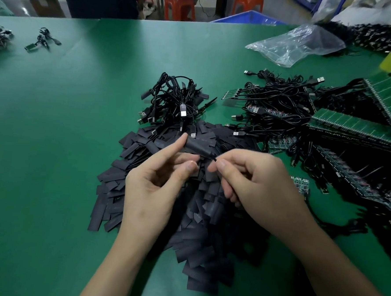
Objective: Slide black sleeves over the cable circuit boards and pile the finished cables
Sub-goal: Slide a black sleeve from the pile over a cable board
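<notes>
1. The left hand [155, 184] holds a black sleeve [195, 146] between forefinger and thumb, above the loose sleeve heap [123, 189].
2. The right hand [261, 186] pinches the cable [214, 159] at the sleeve's near end.
3. Beyond, the finished cables [176, 101] lie piled on the green worktop [53, 139].

Factory bench: PCB strips [351, 127], cable heaps [281, 107].
</notes>
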The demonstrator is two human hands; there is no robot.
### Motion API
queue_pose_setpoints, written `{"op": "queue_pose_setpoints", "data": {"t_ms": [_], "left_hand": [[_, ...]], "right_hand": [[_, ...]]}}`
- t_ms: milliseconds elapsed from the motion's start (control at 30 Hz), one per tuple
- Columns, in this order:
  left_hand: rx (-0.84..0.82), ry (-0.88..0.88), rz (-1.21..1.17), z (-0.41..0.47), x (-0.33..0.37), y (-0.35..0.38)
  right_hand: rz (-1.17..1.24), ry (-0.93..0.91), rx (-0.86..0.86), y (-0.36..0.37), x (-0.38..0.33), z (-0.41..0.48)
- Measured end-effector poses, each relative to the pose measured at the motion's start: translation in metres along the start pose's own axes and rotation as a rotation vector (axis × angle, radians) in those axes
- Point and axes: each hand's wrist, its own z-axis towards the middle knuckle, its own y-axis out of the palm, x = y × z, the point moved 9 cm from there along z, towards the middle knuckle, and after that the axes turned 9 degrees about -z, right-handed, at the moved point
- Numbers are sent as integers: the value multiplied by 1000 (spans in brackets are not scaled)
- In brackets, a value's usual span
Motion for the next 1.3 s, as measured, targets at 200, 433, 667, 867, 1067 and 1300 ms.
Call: {"op": "queue_pose_setpoints", "data": {"t_ms": [200,433,667,867,1067,1300], "left_hand": [[63,-13,-174,6,-1,-12],[65,-23,-101,5,-6,-9],[-68,-27,79,-2,-9,5],[-46,-39,107,-1,-9,1],[-91,-25,134,-4,-5,9],[-154,-8,174,-11,-5,26]], "right_hand": [[-113,48,-129,-5,-27,48],[117,228,16,-1,-27,176],[-163,258,11,20,-21,228],[-351,64,87,-12,4,135],[-750,241,34,-66,75,19],[-869,427,-105,-71,116,-29]]}}
